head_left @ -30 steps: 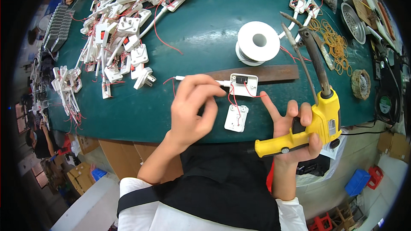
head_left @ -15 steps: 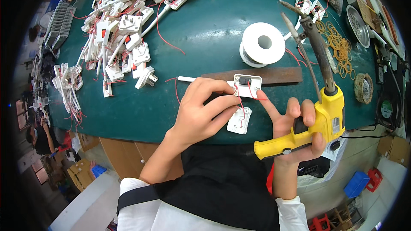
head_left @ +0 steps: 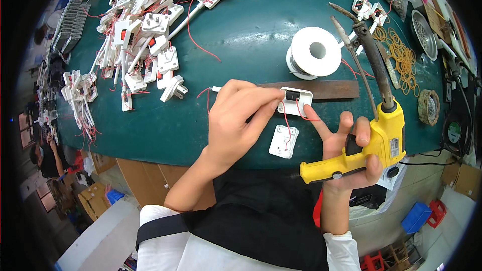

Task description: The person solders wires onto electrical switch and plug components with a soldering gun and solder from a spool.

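A white plug housing with a black switch inside lies open before me, against a rusty metal bar. My left hand is closed at its left end, fingertips pinching what looks like a thin red wire. That wire runs down to a separate white plug piece on the table. Wrapped in the fingers of my right hand is a yellow soldering gun, its long tip pointing up and away. The right index finger reaches out and touches the housing's right edge. A white cable passes behind my left hand.
A metal bar lies behind the housing, with a white wire spool beyond. Many white plugs with red wires are heaped at the far left. Rubber bands, a metal bowl and a small round tin are at right.
My left thumb and fingers have closed together at the housing's left end. The housing and the plug piece sit slightly further right in view. The right hand keeps its hold on the soldering gun.
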A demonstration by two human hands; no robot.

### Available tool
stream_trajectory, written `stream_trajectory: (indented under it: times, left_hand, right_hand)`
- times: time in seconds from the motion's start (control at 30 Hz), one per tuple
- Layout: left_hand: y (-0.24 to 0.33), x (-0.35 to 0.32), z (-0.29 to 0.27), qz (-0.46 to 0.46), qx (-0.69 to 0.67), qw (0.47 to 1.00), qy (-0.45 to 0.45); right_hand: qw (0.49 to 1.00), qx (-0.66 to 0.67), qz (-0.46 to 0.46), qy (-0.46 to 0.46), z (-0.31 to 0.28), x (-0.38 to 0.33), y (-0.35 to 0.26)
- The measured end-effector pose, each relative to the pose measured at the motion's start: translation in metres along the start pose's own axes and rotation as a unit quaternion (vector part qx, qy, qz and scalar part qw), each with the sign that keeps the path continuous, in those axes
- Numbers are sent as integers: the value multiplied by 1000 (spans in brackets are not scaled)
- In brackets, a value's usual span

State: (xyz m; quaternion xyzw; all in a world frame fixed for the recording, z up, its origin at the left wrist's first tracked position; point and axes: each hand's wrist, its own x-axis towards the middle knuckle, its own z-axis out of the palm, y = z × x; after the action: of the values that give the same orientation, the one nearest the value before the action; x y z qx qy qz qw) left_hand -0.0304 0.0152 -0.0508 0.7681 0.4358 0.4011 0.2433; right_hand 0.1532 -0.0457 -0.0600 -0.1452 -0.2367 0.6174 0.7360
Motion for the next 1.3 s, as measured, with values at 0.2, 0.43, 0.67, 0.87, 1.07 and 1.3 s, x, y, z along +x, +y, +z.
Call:
stream_trajectory:
  times: [0.2,0.43,0.67,0.87,1.07,1.3]
  left_hand:
    - [-3,1,7,-77,-79,994,-21]
    - [2,-14,12,-1,-1,1000,20]
    - [3,-19,15,33,13,998,-43]
    - [15,-6,33,26,-6,999,-33]
    - [15,-17,16,-29,-42,997,-64]
    - [23,-23,13,-17,-13,996,-86]
  right_hand:
    - [998,-9,-60,27,8,-7,-13]
    - [989,-143,-31,12,11,-43,-44]
    - [987,-156,-9,30,10,-41,-35]
    - [992,-114,-38,42,11,-25,-33]
    - [997,-15,24,74,2,-24,-14]
    - [993,26,29,110,7,-35,-6]
